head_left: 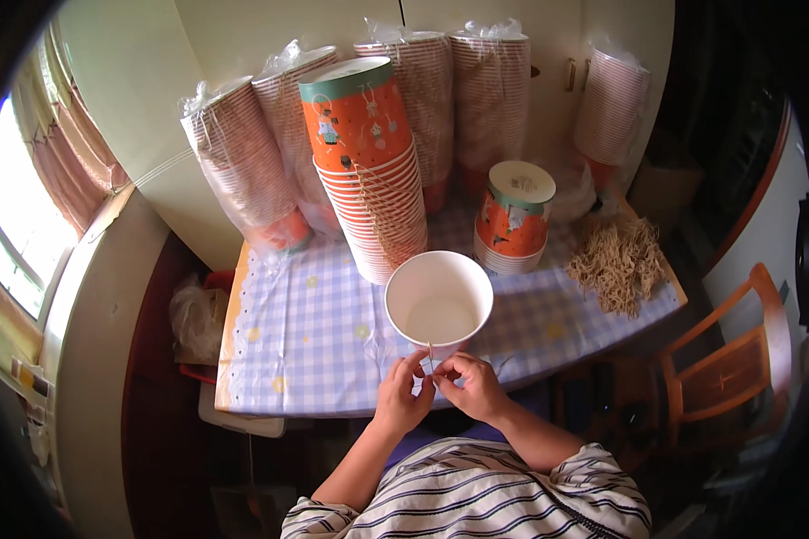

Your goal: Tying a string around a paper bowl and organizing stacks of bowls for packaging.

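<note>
**Paper cup in hand, string at the rim**

Item: one white-lined paper cup (439,305), open mouth facing up, sitting at the near edge of the counter (288,359) just above both hands. The left hand (403,395) and right hand (475,386) are meeting below the rim, fingers pinching a short pale string (431,352) that is hanging at the cup's near wall — both grips closed on the string, not on the cup itself.

Stock behind: a tall stack of orange cups (368,171) with strings trailing down its side, leaning slightly; a short stack (512,220) to its right, bottoms up; several plastic-wrapped sleeves of cups (243,166) standing against the cupboard.

Supply: a loose pile of tan strings (618,256) lying at the counter's right end, well apart from the hands.

Progress, as judged: the tall stack appears to be carrying strings already — the wrapped sleeves are looking untouched, and the string pile is large. Much seems to be remaining.
</note>
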A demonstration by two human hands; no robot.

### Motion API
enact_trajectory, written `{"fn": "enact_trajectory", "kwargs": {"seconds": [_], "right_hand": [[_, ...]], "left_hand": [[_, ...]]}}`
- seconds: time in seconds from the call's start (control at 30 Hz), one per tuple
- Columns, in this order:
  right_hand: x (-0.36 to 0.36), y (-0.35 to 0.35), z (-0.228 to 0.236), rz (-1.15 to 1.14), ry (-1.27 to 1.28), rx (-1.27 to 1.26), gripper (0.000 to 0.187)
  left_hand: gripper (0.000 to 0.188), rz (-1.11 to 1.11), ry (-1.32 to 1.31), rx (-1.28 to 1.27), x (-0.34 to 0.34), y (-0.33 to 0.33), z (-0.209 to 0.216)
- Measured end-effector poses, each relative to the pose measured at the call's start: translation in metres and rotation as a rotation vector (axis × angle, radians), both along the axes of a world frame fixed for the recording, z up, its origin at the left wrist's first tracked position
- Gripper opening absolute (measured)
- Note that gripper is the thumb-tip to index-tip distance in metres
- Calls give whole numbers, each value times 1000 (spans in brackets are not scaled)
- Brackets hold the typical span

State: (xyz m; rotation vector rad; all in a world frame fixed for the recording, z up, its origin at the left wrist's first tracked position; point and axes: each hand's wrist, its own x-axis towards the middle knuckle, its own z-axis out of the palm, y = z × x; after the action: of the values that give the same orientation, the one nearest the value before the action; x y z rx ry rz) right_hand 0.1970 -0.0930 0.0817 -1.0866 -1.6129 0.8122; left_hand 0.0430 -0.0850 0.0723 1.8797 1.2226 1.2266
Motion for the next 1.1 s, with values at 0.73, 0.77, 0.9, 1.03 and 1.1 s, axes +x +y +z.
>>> {"fn": "enact_trajectory", "kwargs": {"seconds": [0.73, 0.77, 0.9, 1.03, 1.1], "right_hand": [[6, 13, -3, -268, -500, 436, 10], [6, 14, -3, -268, -498, 436, 10], [5, 15, -4, -326, -586, 541, 11], [1, 16, 0, -342, -496, 578, 13], [0, 17, -1, -333, -483, 577, 13]], "left_hand": [[9, 61, -137, 88, 12, 15, -18], [8, 55, -188, 82, 12, 15, -20], [7, 69, -132, 58, 13, 15, -21], [9, 36, -254, -37, 12, 18, -34], [11, 30, -268, -50, 13, 19, -36]]}}
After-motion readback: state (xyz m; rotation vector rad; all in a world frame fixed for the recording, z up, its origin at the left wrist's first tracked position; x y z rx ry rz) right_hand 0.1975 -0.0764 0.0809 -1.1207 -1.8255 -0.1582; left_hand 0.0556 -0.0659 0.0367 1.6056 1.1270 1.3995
